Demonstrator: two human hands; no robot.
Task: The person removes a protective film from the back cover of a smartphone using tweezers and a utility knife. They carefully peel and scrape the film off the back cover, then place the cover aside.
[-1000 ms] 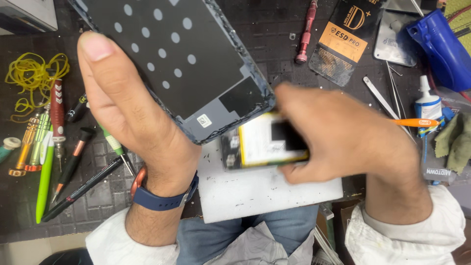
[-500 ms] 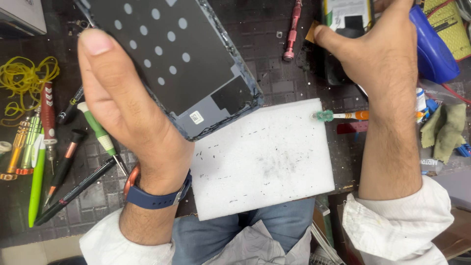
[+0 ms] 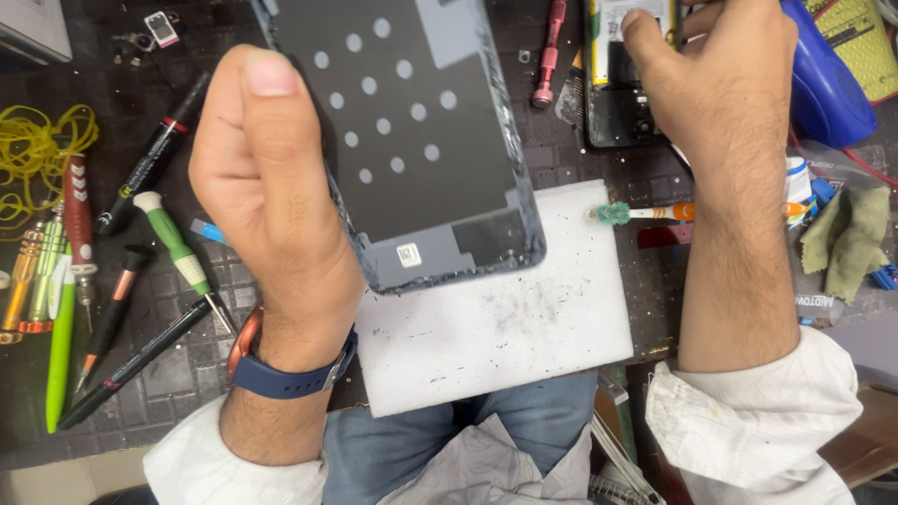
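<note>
My left hand (image 3: 271,187) grips the left edge of an opened phone frame (image 3: 412,140), dark grey inside with rows of pale round dots, held tilted above the bench. My right hand (image 3: 720,103) reaches to the far right of the bench and holds a flat battery (image 3: 627,37) with a white and yellow face, over a dark phone part (image 3: 622,117). A blue watch strap is on my left wrist. A white foam pad (image 3: 505,318) lies on the bench below the frame, speckled with dirt.
Screwdrivers, pens and tweezers (image 3: 122,281) lie in a row at the left, beside yellow rubber bands (image 3: 42,154). A red driver (image 3: 547,51) lies at the top. A small brush (image 3: 645,213), a blue bottle (image 3: 828,89) and a green cloth (image 3: 847,238) are at the right.
My right hand carried the battery from the white pad up to the far right of the bench. My left hand kept the phone frame in about the same place.
</note>
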